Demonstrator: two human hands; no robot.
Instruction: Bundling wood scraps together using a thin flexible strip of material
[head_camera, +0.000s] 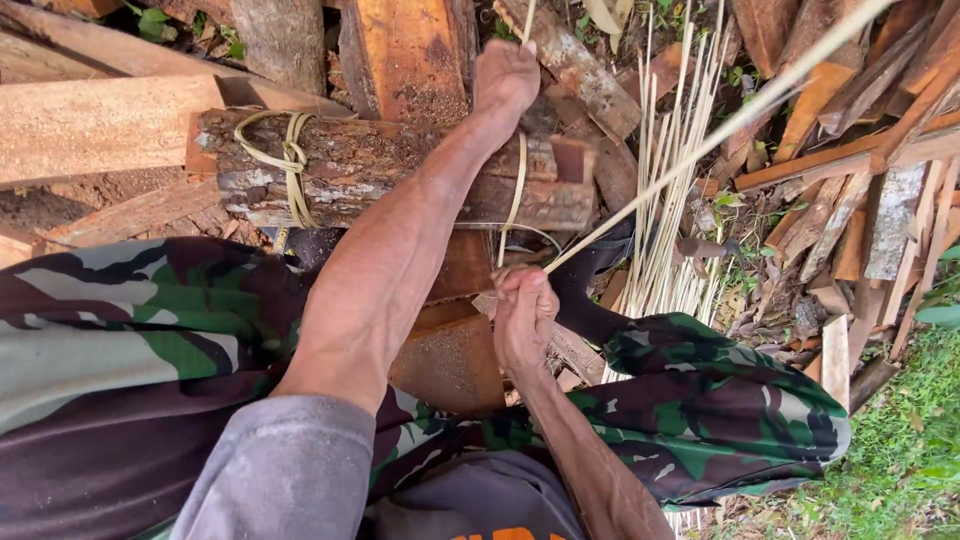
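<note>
Bamboo strip (519, 185) runs over the right end of a bundle of bark-covered wood slabs (400, 170), looped down the near face toward the lap. Left hand (505, 78) is stretched out beyond the bundle, fist closed around the strip's upper end, which sticks up out of the grip toward the top edge. Right hand (524, 315) sits close in, below the bundle, fingers curled tight on the strip's lower part; a long pale tail (720, 125) leaves that fist and runs diagonally up to the top right corner.

Bundle lies crosswise in front of the knees. Its left end already carries a finished knotted bamboo tie (290, 160). Bark is rough, grey-brown, patchy with lichen.

Surface: no bench, outdoor ground. Bundle rests on a heap of offcut planks (410, 50), reddish, weathered, lying at all angles. A pale sawn plank (90, 125) runs off to the left. Bare dirt shows at left under the planks.

Right of the bundle: a sheaf of thin split bamboo strips (670, 230) fanned over the scrap wood. Green grass (900, 450) in the lower right corner, small weeds between the boards.

Person wears camouflage trousers (130, 330), knees spread either side of the work, and a grey sleeve (280, 470) on the left arm.
</note>
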